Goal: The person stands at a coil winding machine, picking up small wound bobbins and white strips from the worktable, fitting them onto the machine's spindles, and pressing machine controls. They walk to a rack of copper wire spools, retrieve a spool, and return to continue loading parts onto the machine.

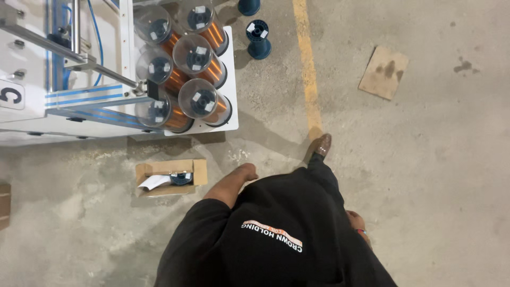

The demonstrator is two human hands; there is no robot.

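Concrete floor point(425, 159): person walking; left hand point(245, 172) curled empty, nearing open brown cardboard box point(171, 177) at nine o'clock; right hand point(357, 220) state untellable.

Right hand point(357, 220) mostly hidden behind the black shirt point(276, 234), left hand point(245, 172) fingers curled out of sight, white machine point(32, 64) cut off at frame's left edge.

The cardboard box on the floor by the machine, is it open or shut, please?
Open: the cardboard box has its top uncovered, showing white paper and a dark spool inside.

open floor right, cardboard box point(170, 178) left, machine point(64, 79) beyond
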